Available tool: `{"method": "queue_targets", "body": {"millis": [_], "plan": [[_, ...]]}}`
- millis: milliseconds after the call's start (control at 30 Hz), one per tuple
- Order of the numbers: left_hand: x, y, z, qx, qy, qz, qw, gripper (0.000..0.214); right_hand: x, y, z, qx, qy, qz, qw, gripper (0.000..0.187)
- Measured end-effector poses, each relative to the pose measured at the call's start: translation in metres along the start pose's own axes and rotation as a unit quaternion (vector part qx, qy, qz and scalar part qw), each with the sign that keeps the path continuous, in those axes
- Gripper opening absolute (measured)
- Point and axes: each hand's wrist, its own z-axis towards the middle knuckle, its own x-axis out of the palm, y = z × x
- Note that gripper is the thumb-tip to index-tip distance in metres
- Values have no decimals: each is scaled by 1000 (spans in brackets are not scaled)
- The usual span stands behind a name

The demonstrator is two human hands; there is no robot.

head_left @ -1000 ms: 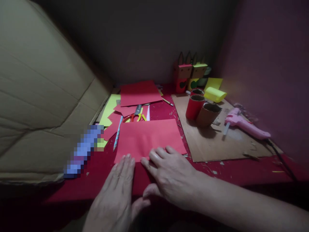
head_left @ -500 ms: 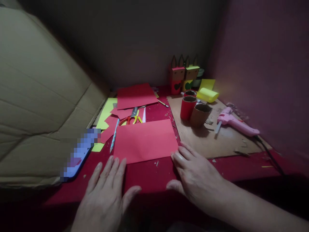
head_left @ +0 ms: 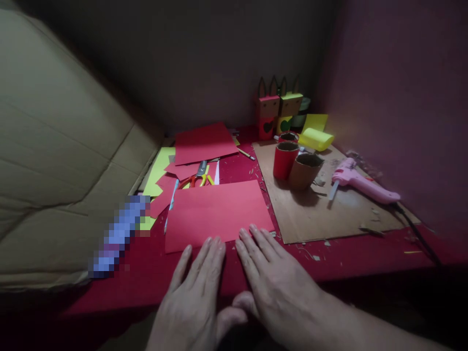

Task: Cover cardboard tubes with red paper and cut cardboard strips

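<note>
A red sheet of paper (head_left: 219, 209) lies flat near the front of the red-covered table. My left hand (head_left: 197, 287) rests palm down with fingers stretched out, its fingertips at the sheet's near edge. My right hand (head_left: 274, 278) also lies flat, its fingertips on the near edge toward the right corner. The two thumbs come close together below the sheet. Just behind the sheet are scissors (head_left: 199, 175) with red and yellow handles. Part of a blue-and-white striped pencil (head_left: 172, 200) shows beside its left edge.
On the right, a brown board (head_left: 303, 224) carries a red tube (head_left: 285, 161), a brown cardboard tube (head_left: 305, 171) and a corded pink glue gun (head_left: 365, 185). Two animal figures (head_left: 268, 117) stand at the back. Another red sheet (head_left: 206, 144) tops paper scraps. Cardboard (head_left: 73, 146) leans at left.
Both hands have moved closer together along the near edge, the left to the right and the right to the left. The sheet has shifted slightly left, covering more of the striped pencil.
</note>
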Motion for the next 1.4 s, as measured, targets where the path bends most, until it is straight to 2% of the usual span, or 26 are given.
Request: {"method": "queue_targets", "body": {"millis": [200, 500, 600, 667, 733, 867, 967, 1100, 1267, 1400], "plan": [[-5, 20, -27, -59, 12, 59, 996, 76, -10, -8, -10, 38, 0, -27, 999, 74], [-7, 33, -48, -118, 17, 98, 988, 75, -11, -14, -15, 52, -33, -55, 997, 82], [-13, 39, -51, -156, 4, 68, 985, 62, -15, -17, -15, 60, -48, -41, 996, 75], [-19, 43, -48, -219, -10, 35, 975, 49, -18, -21, -13, 69, -55, -25, 996, 67], [-24, 48, -40, -304, -19, -5, 953, 43, -20, -26, -9, 69, -60, -7, 996, 59], [-21, 58, -19, -433, 2, -156, 888, 51, -23, -41, 2, 87, -46, 17, 995, 53], [-9, 64, -10, -481, -7, -279, 831, 59, -24, -52, 9, 129, -14, 51, 990, 57], [2, 65, -7, -505, -92, -432, 742, 63, -21, -60, 13, 168, -4, 164, 972, 73], [-14, 57, 0, -555, -111, -444, 695, 64, -10, -69, 15, 213, -88, 306, 924, 88], [-24, 46, 4, -607, -136, -434, 652, 59, -8, -75, 18, 244, -105, 375, 888, 93]]}}
